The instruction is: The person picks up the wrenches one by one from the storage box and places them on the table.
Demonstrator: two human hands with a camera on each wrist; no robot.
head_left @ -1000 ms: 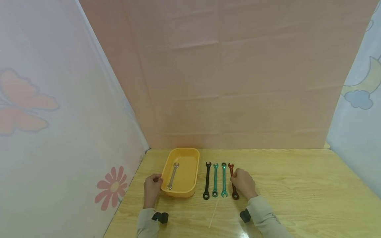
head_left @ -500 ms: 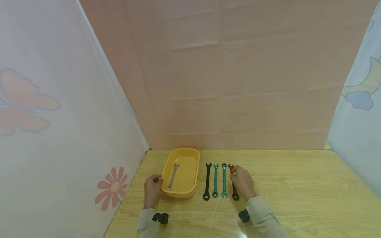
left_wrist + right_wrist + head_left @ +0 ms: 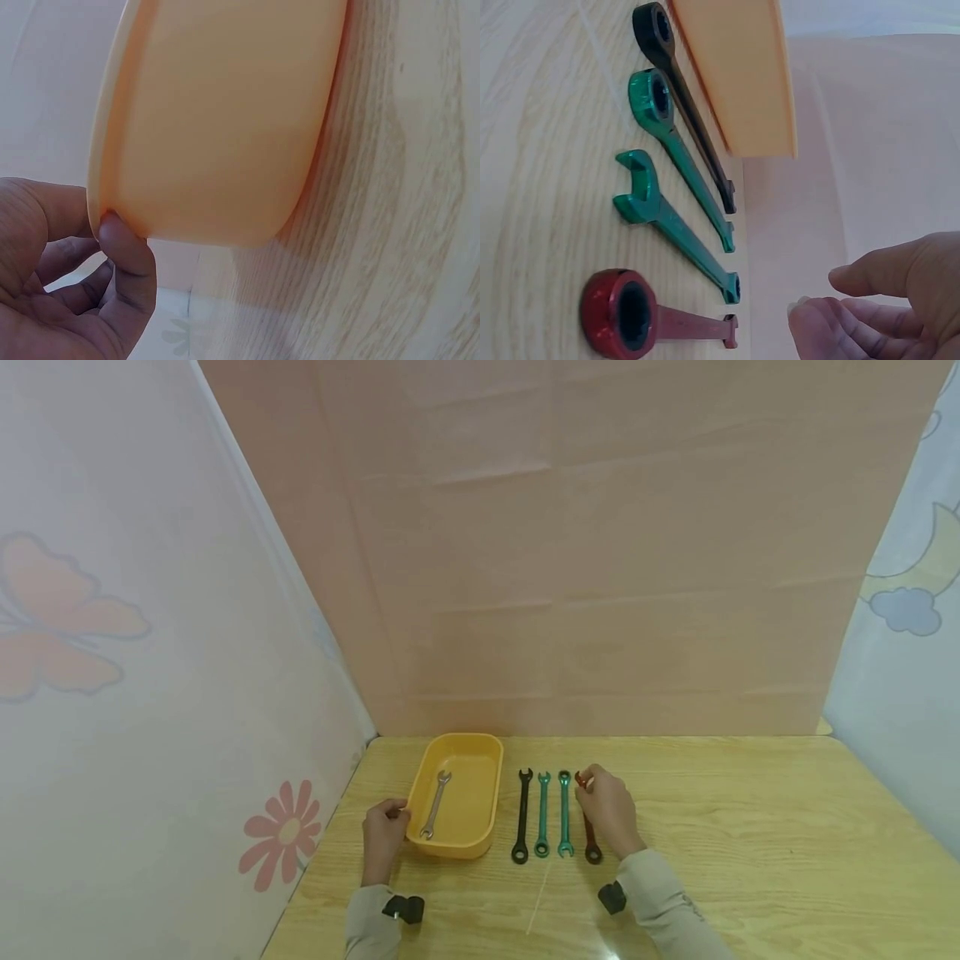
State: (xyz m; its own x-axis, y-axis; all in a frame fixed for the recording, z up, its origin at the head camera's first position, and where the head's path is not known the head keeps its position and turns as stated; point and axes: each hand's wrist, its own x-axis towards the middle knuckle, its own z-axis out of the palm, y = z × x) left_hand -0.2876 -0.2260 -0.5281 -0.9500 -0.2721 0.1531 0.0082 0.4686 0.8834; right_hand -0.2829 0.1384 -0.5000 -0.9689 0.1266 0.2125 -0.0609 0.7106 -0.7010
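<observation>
At the left, my left hand (image 3: 384, 831) pinches the rim of a yellow plastic basin (image 3: 468, 850) between thumb and fingers; the left wrist view shows this grip at the basin's corner. A silver wrench (image 3: 435, 808) lies inside the basin. My right hand (image 3: 611, 810) is over the far end of a red ratchet wrench (image 3: 591, 847) and partly covers it in the head view. In the right wrist view, the thumb and fingers (image 3: 881, 271) are parted with nothing between them, raised off the red wrench (image 3: 619, 315), which lies flat.
Left of the red wrench, two green wrenches (image 3: 565, 818) and a black wrench (image 3: 522, 818) lie side by side in a row. All rest on a wood-grain table (image 3: 750, 835). A pink sheet (image 3: 600, 568) hangs behind the table, and a patterned white sheet (image 3: 187, 610) borders the left.
My right hand has slid away from me along the red wrench, from its middle to its far open end. The left hand and basin have stayed in place.
</observation>
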